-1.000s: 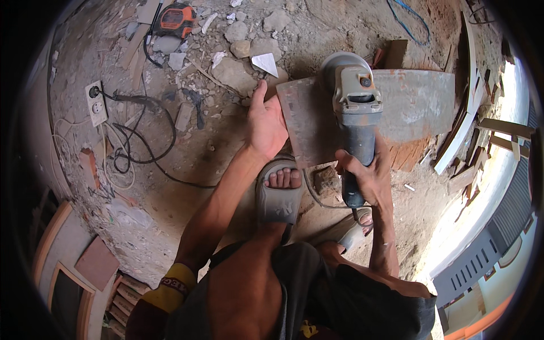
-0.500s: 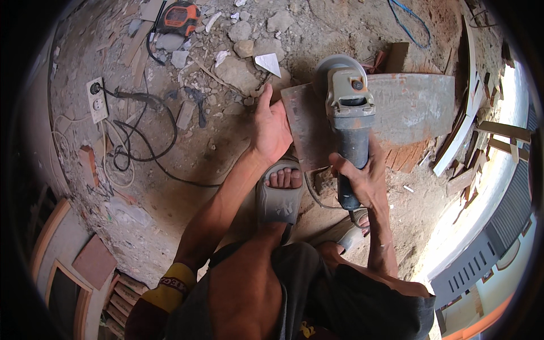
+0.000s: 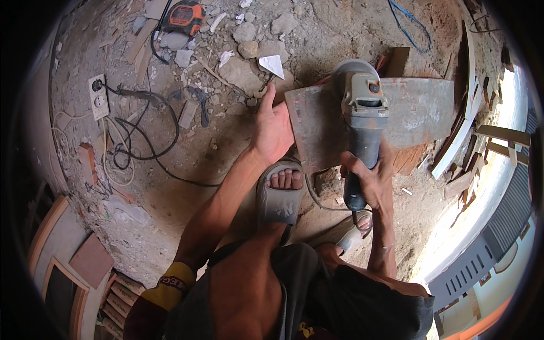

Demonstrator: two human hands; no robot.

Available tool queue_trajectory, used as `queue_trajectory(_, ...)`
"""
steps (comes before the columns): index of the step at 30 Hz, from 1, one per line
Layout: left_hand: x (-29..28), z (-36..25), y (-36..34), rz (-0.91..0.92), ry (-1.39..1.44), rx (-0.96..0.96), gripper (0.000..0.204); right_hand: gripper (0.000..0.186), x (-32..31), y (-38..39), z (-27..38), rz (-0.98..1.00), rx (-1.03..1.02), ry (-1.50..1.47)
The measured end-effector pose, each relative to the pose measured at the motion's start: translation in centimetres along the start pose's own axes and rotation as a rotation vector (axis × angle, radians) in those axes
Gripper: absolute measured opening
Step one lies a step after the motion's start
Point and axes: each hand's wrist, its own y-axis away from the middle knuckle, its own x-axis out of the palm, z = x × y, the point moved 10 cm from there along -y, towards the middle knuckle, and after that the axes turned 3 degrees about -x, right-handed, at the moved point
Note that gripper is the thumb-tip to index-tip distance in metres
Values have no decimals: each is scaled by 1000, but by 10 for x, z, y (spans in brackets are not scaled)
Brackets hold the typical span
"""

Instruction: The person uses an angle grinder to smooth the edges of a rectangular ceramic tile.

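My right hand (image 3: pixel 374 175) is wrapped around the dark body of an angle grinder (image 3: pixel 362 136), its pale head pointing away from me. The grinder's disc (image 3: pixel 354 71) lies over a flat grey-brown slab (image 3: pixel 419 105), near the far edge; whether it touches cannot be told. At the slab's left edge, my left hand (image 3: pixel 273 133) holds on with the thumb sticking up and the fingers hidden behind the slab. Under the slab's near right side shows a rough reddish-brown block (image 3: pixel 409 160). The grinder's cord runs from its rear end past my sandalled feet.
Rubble and stones (image 3: pixel 245 32) cover the ground ahead. An orange-black tape measure (image 3: pixel 184 17) lies far left. A white socket strip (image 3: pixel 99 97) with a plugged-in black cable (image 3: pixel 164 150) sits left. Wood strips (image 3: pixel 464 130) are piled right. My sandalled foot (image 3: pixel 280 195) is close to the slab.
The grinder and my right hand have moved to the right across the slab. My left hand remains at the slab's left edge. The whole view has shifted slightly.
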Motion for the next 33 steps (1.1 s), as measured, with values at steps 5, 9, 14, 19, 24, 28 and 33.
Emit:
queue_trajectory(5,-18,3,0,-81,26,-6,98,61,26,0,7,87,-62,7)
queue_trajectory(9,-14,4,0,-76,63,-15,97,59,34,2,9,102,-75,5)
queue_trajectory(14,-10,3,-1,-21,54,-9,101,59,17,4,2,48,-13,18)
queue_trajectory(19,2,0,0,64,7,-9,110,59,4,3,-2,-13,-35,-11)
queue_trajectory(24,-11,3,0,-16,38,-20,106,58,27,4,5,74,-48,-19)
queue_trajectory(28,-15,4,-1,-60,56,-25,114,58,46,7,14,134,-77,10)
queue_trajectory(33,-15,5,-1,-71,86,-25,124,57,56,8,16,168,-84,22)
